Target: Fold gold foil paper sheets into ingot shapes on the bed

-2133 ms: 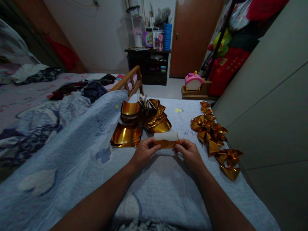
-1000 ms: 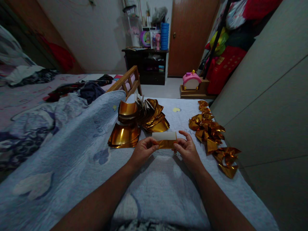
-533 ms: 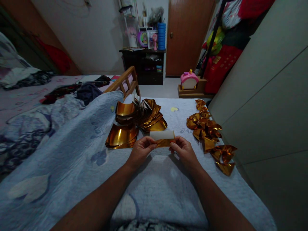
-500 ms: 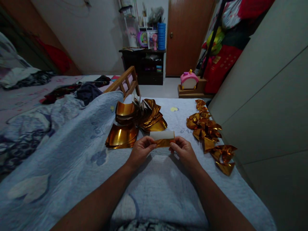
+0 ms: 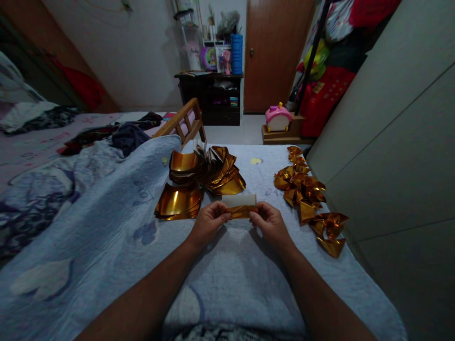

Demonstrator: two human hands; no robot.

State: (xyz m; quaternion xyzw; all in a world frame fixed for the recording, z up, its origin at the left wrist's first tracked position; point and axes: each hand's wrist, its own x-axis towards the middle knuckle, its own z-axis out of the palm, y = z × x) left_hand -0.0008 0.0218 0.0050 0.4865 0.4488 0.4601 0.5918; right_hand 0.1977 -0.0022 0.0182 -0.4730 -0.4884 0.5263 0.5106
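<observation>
Between my hands is a sheet of gold foil paper (image 5: 242,211), its near edge folded over in a gold band and its white back showing on the far side. My left hand (image 5: 211,219) pinches the left end of the fold between thumb and fingers. At the right end, my right hand (image 5: 268,219) pinches it the same way. Just beyond my left hand lie curved stacks of gold foil sheets (image 5: 181,199), fanned out. To the right of my right hand sit several folded gold foil pieces (image 5: 302,192) in a row.
A pale blue quilt (image 5: 234,274) covers the surface under my hands. Beyond its left side are a wooden bed rail (image 5: 177,124) and rumpled clothes (image 5: 130,137). A pale cabinet (image 5: 398,156) rises along the right edge. A pink toy (image 5: 278,117) stands past the far edge.
My hands and the foil sheet stay nearly in place; the gold fold looks slightly more creased between my fingers. The whole view has shifted a little.
</observation>
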